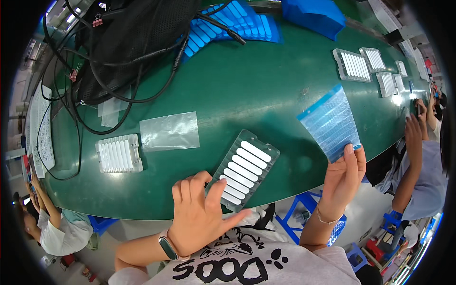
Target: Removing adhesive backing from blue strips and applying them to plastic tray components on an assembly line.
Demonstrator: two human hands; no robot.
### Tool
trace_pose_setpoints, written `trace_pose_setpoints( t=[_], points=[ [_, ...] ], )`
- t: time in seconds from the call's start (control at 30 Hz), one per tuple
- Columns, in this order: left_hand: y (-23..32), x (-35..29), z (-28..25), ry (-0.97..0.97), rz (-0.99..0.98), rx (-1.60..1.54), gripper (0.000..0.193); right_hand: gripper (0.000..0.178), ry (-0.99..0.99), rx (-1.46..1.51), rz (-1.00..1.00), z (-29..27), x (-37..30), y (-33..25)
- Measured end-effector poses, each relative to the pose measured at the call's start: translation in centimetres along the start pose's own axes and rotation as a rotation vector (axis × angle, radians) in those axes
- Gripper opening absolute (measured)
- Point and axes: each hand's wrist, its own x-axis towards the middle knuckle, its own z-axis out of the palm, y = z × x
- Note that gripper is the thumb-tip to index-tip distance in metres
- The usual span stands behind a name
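Observation:
A clear fixture block [243, 171] lies tilted at the table's near edge, with a row of several white rounded strips in it. My left hand [197, 209] is at its left side, fingers apart and thumb stretched out. The index fingertip is over the lower strips; I cannot tell whether it presses on them. My right hand [344, 173] pinches the lower corner of a translucent blue film sheet [331, 124], raised above the table to the right of the block. The sheet has faint crosswise bands.
On the green table [266, 90] lie a second strip-filled block [118, 154] and a clear plastic sheet [170, 131]. Black cables [156, 95] and a black mesh bag [123, 47] occupy the far left, near blue strip sheets [228, 28]. More blocks [352, 65] stand far right, near co-workers.

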Motion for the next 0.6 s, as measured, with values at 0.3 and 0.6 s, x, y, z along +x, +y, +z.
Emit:
trace_pose_setpoints(
  t=[0.3, 0.6],
  points=[
    [-4.7, 1.2, -3.9, -0.077, -0.074, -0.222, 0.075, 0.017, -0.099, -0.205, 0.087, 1.3, -0.7, 0.2],
    [-3.7, 1.3, -4.3, 0.121, -0.037, -0.563, 0.049, 0.014, -0.273, -0.172, 0.253, 4.9, -2.6, 0.1]
  ],
)
